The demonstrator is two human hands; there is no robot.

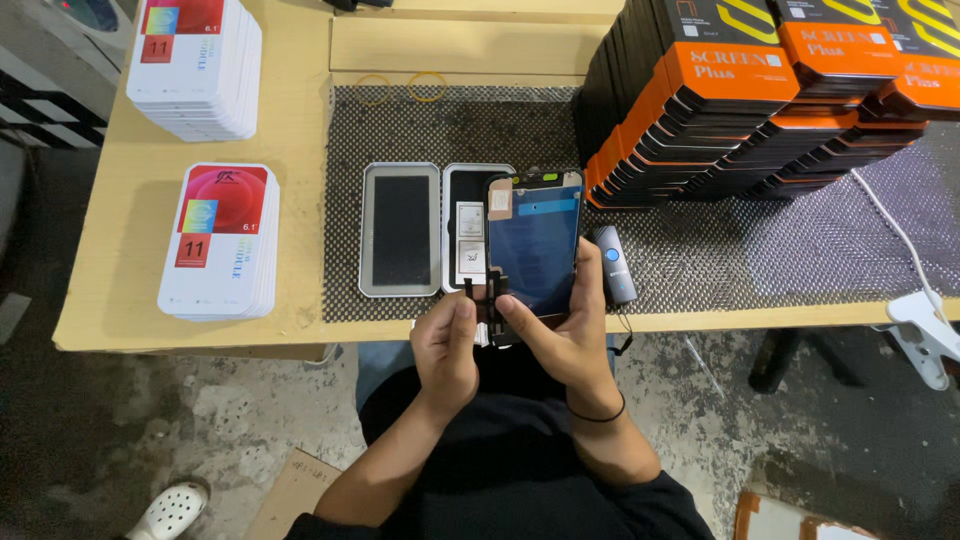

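Note:
My right hand [570, 335] holds a phone screen panel [535, 240] upright by its lower edge, back side toward me, with blue film and a small tan sticker on it. My left hand [448, 345] pinches the black flex cable [497, 292] hanging from the panel's bottom edge. Just behind the panel an open grey tray lies on the mat, one half [400, 230] showing a dark insert, the other half [462, 235] holding white stickers.
A black mesh mat [700, 250] covers the wooden table [110, 300]. Tall stacks of black-and-orange boxes [750, 90] stand at the back right. Two stacks of white boxes [220, 240] sit on the left. A small black scanner [614, 262] lies beside my right hand. A white clamp [925, 335] grips the right edge.

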